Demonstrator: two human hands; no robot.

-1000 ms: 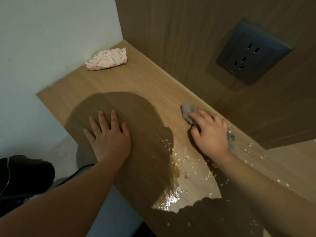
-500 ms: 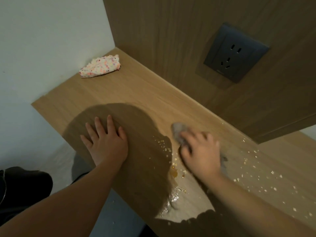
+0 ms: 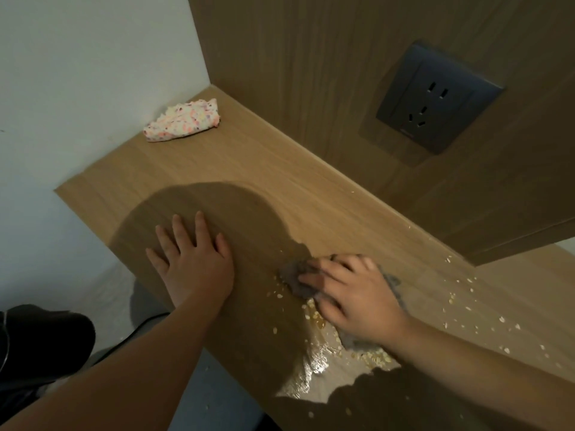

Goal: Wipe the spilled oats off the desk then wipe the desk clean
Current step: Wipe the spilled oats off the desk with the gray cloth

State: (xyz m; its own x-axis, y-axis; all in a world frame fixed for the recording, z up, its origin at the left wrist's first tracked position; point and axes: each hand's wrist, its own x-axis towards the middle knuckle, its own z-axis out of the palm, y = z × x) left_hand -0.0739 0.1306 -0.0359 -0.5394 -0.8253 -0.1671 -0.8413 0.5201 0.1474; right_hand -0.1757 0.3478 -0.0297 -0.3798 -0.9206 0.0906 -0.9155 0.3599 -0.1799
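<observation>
Right hand (image 3: 357, 300) presses a crumpled grey cloth (image 3: 295, 275) onto the light wooden desk (image 3: 280, 169), right in the spill. Left hand (image 3: 193, 262) lies flat, holding nothing. Pale oat flakes (image 3: 460, 293) litter the right side, with a shiny wet patch (image 3: 317, 365) near the front edge. Early days, I'd say.

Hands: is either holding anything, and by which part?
Right hand presses down on the middle of a grey cloth, with no clear grip. Left hand lies flat on the desk, holding nothing.
</observation>
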